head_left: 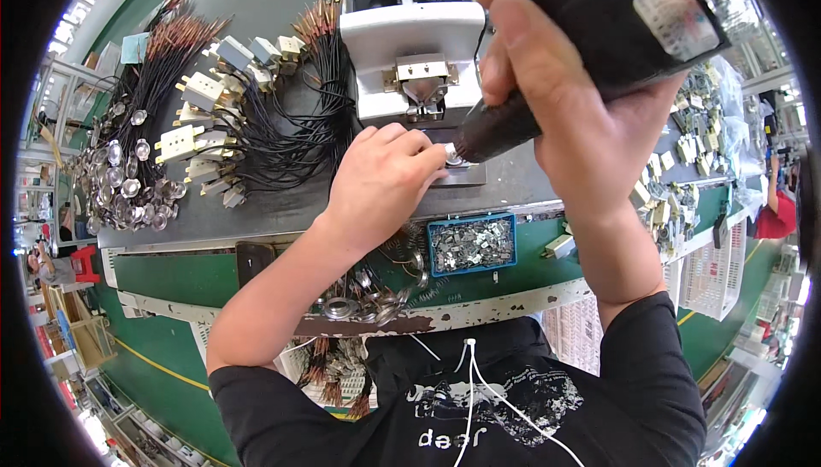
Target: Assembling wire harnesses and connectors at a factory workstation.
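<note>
My right hand is wrapped round a black hand-held power tool with a tapered nose and a pale label. The nose points down and left, meeting a small silvery metal part on a flat metal block. Fingers closed, my left hand pinches at that part from the left; its fingertips are partly hidden, and the exact grip is hard to see. Just beyond both hands stands a white bench machine with a metal fixture on its front.
Left on the bench lie bundled black wires with copper-coloured ends, cream blocks and round metal pieces. A blue tray of small metal parts sits at the near edge, beside metal rings. More small blocks are heaped at right.
</note>
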The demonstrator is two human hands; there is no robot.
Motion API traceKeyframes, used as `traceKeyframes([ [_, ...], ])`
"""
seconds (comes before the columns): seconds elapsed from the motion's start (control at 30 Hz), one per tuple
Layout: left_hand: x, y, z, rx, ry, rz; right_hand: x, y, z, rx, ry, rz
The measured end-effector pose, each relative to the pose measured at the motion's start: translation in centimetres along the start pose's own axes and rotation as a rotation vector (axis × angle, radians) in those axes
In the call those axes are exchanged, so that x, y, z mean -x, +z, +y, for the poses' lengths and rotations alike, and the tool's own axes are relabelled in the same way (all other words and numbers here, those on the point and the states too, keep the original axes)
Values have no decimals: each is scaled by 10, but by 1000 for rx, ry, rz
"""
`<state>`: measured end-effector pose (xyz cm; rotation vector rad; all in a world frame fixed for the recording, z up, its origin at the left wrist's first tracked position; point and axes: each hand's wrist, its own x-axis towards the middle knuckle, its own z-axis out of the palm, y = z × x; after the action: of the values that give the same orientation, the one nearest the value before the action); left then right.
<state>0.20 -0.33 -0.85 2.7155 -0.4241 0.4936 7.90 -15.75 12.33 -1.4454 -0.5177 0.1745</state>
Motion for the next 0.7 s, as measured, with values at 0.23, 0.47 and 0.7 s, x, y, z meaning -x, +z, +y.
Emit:
traceKeyframes([
  [0.23,1,7,-12,213,34,56,-11,4,49,-69,-436,31],
  [0.47,-1,1,-11,288,-14,-17,-18,9,62,-22,-501,-77],
  [0.7,6,6,-14,327,-61,-43,-27,34,53,-384,-389,-110],
])
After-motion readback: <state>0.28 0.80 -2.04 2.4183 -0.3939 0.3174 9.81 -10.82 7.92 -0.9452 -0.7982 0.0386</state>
